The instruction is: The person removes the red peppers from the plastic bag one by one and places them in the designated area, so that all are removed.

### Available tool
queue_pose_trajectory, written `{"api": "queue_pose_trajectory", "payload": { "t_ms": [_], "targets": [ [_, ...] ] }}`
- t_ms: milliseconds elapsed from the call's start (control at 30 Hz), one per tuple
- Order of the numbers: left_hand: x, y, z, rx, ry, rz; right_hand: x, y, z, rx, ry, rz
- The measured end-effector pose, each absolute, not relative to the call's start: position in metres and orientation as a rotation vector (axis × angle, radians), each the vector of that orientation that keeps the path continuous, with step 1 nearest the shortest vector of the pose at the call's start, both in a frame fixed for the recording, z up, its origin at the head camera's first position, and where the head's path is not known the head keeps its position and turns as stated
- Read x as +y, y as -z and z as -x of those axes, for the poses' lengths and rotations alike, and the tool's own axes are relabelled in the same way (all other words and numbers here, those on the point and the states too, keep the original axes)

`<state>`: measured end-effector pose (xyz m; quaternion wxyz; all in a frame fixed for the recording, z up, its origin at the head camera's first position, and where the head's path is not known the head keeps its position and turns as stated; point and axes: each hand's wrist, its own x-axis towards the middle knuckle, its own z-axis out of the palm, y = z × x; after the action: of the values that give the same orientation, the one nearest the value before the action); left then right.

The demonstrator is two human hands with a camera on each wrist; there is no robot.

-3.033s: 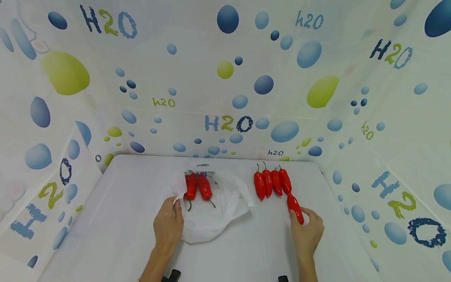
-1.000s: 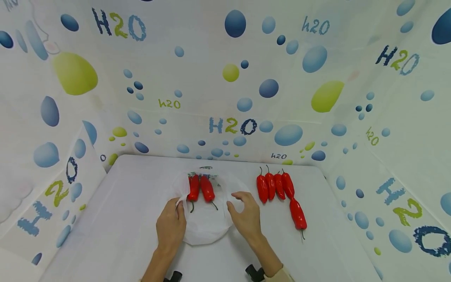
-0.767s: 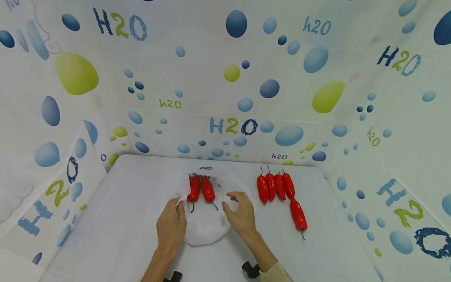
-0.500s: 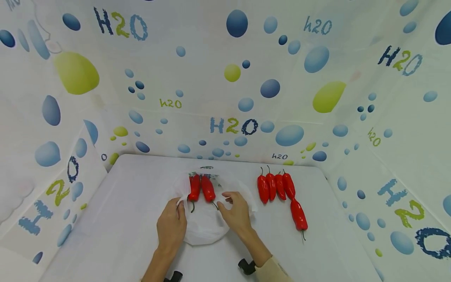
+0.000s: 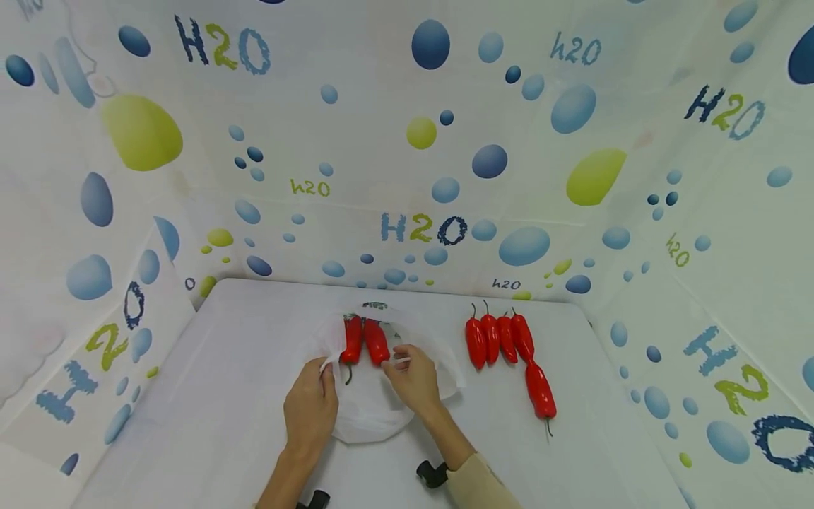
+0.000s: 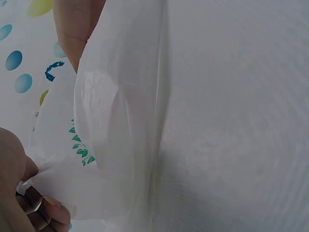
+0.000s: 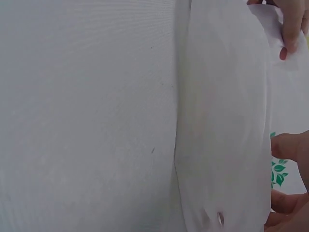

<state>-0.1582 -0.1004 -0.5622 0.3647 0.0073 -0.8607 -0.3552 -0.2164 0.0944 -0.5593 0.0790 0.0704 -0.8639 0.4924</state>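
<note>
My left hand (image 5: 310, 403) pinches the left edge of a white plastic bag (image 5: 369, 417); the pinch also shows in the left wrist view, where the left fingers (image 6: 57, 212) grip the film. Red chili peppers lie on the opened bag: a left pepper (image 5: 352, 341) with its green stem toward me, and a right pepper (image 5: 376, 341). My right hand (image 5: 415, 382) reaches over the bag from the right, thumb and fingertips spaced apart right by the right pepper's near end, hiding its stem. Bag film shows between them. In the right wrist view, the right thumb (image 7: 288, 146) stands apart from the fingers.
Right of the bag, several red peppers lie side by side, among them a leftmost pepper (image 5: 475, 343); another pepper (image 5: 540, 390) lies nearer me, end to end with the rightmost. A patterned curtain (image 5: 356, 141) rises behind the white table (image 5: 210, 396).
A right-hand pepper was released, now lying below the row. My right hand then moved left to the bag and the right pepper's near end. My left hand kept its hold on the bag.
</note>
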Motion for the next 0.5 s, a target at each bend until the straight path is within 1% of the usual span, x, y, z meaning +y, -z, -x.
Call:
{"api": "queue_pose_trajectory", "payload": {
  "t_ms": [167,500],
  "targets": [
    [-0.1,0.563,0.157,-2.214,0.919,-0.021,0.089,0.561,0.217,-2.636,-1.517,-0.15],
    [-0.1,0.56,0.157,-2.202,0.886,0.007,0.077,0.569,0.23,-2.743,-1.348,-0.04]
  ]
}}
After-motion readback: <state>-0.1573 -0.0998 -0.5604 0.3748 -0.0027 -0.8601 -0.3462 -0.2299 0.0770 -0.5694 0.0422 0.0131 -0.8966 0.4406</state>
